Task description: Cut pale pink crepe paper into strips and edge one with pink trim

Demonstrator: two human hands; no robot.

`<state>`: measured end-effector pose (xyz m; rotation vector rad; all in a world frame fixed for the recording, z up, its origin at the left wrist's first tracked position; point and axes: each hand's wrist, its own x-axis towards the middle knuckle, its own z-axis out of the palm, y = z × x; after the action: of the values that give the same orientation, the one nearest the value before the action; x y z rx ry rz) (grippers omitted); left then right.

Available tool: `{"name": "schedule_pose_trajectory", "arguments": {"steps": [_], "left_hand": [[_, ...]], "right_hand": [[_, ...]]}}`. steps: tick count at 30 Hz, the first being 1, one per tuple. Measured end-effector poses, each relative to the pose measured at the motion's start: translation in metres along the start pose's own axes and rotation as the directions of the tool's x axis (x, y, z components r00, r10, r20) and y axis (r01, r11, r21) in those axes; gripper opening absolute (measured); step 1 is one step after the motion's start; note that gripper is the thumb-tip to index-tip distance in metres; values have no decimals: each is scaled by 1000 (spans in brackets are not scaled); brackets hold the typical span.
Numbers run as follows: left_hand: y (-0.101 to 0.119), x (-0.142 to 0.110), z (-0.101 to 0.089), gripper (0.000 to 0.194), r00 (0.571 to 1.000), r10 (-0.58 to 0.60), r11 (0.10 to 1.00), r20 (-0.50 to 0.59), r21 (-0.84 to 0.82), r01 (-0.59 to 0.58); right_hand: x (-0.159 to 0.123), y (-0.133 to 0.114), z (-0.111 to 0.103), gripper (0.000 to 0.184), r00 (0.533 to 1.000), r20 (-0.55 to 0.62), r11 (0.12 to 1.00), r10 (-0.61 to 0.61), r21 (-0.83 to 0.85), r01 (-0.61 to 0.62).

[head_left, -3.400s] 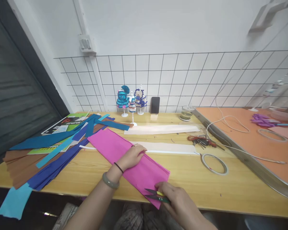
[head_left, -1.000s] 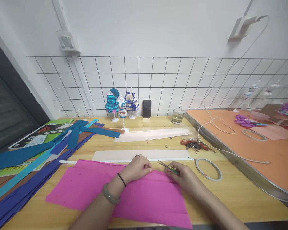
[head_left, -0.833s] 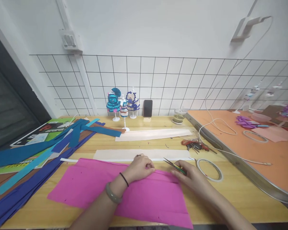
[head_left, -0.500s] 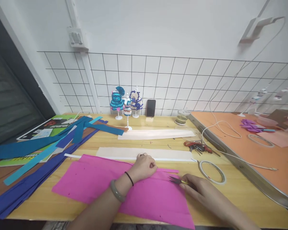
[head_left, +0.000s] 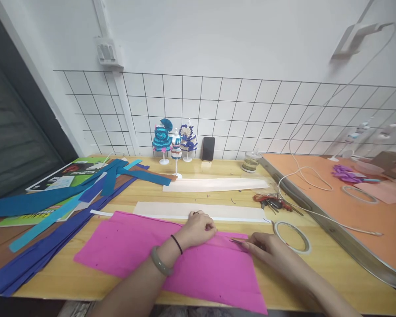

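A wide sheet of pink crepe paper (head_left: 211, 275) lies spread on the table in front of me, a crease and a narrow strip along its far edge. My left hand (head_left: 199, 226) rests on that far edge, its fingers curled down and pinching the paper. Thread snips (head_left: 238, 241) are in my right hand (head_left: 267, 251), just right of the left one. Their blades point left over the paper near the strip; the handles are mostly hidden by my fingers. Behind the sheet lies a pale strip (head_left: 171, 209) with a white band along its near edge.
Blue and brown paper strips (head_left: 69, 237) lie over magazines at left. Small decorated dress stands (head_left: 176, 147), a phone (head_left: 208, 149) and a glass jar (head_left: 251, 161) stand at the back. Right are a tape roll (head_left: 292, 237), keys (head_left: 273, 202) and a cable on an orange-topped table (head_left: 300, 176).
The pink paper, earlier folded narrow and slanting, now lies opened out wide. The snips have gone from its near end to its far edge, and their blades have swung to point left.
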<state>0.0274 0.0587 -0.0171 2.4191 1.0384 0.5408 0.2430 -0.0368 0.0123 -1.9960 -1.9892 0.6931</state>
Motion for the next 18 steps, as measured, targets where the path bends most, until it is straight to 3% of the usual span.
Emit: {"name": "schedule_pose_trajectory", "arguments": {"steps": [6, 18], "left_hand": [[3, -1, -5, 16, 996, 38, 999, 79, -1, -38], [1, 1, -3, 17, 996, 51, 999, 74, 15, -52]], "right_hand": [[10, -3, 0, 37, 1000, 14, 999, -22, 33, 22], [19, -15, 4, 34, 991, -25, 990, -128, 51, 129]]}}
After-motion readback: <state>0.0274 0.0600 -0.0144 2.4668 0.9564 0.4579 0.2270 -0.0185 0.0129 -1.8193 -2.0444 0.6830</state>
